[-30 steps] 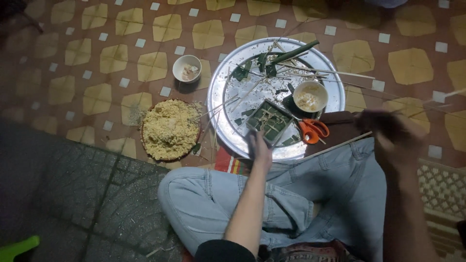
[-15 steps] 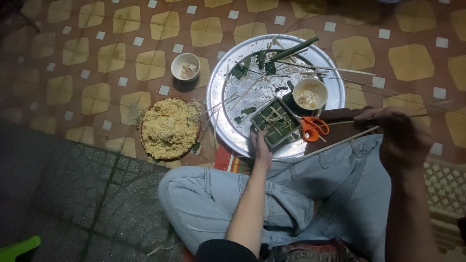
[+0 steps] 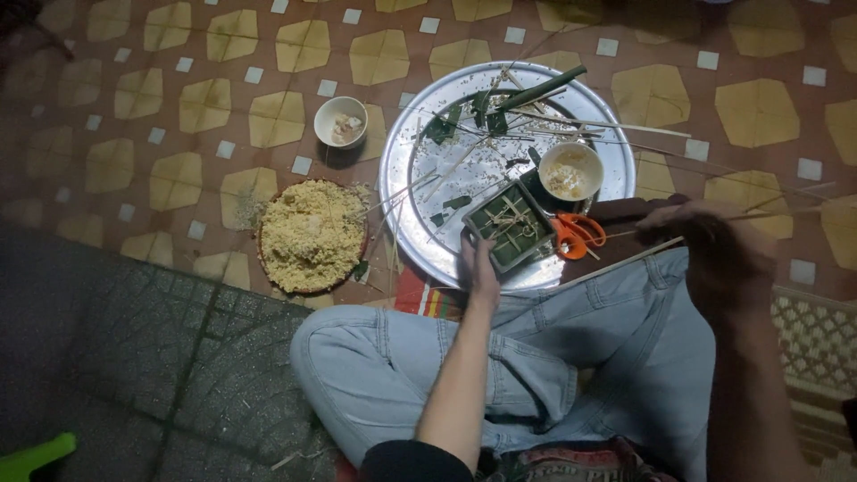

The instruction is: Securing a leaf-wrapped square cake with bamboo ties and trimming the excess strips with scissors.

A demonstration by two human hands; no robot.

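Note:
A square parcel wrapped in green leaves (image 3: pixel 511 227) and tied with pale strips lies on the near edge of a round metal tray (image 3: pixel 420 178). My left hand (image 3: pixel 480 268) rests against the parcel's near left side, fingers touching it. My right hand (image 3: pixel 705 243) is raised at the right above my knee and pinches a long thin bamboo strip (image 3: pixel 616 265) that runs back toward the parcel. Orange-handled scissors (image 3: pixel 576 234) lie right of the parcel.
A white bowl (image 3: pixel 570 170) with pale filling and several leaf scraps and bamboo strips lie on the tray. A plate heaped with yellow crumbly food (image 3: pixel 310 236) sits left of it, a small white bowl (image 3: pixel 341 121) beyond. My jeans-clad crossed legs (image 3: pixel 536 357) fill the foreground.
The parcel has shifted slightly on the tray under my left hand. My right hand has drawn the strip up and to the right.

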